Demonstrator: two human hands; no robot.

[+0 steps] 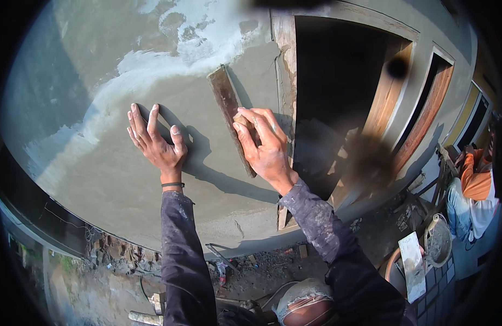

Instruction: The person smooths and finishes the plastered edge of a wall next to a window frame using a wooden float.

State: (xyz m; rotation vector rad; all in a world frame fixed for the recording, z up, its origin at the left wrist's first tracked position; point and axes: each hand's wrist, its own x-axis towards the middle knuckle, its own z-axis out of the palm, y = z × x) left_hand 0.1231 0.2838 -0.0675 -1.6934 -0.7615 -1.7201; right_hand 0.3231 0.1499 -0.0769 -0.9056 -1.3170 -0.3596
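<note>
My right hand (pixel 266 146) is closed round the handle of a long, narrow wooden float (pixel 223 92), whose board lies tilted along the plastered wall (pixel 207 212). Fingers spread, my left hand (pixel 158 138) is up at the wall's grey surface, to the left of the float, and holds nothing. A dark band circles its wrist. Above both hands, a whitish, drier patch (pixel 147 62) crosses the damp grey plaster. The float's face against the wall is hidden.
A wooden-framed opening (pixel 285 49) is right of the float, with a narrower framed opening (pixel 425 108) beyond. Rubble (pixel 126 252) lines the wall's foot. At right are a mortar-smeared bucket (pixel 438 242), a pale board (pixel 412 266) and a person in orange and white (pixel 476 185).
</note>
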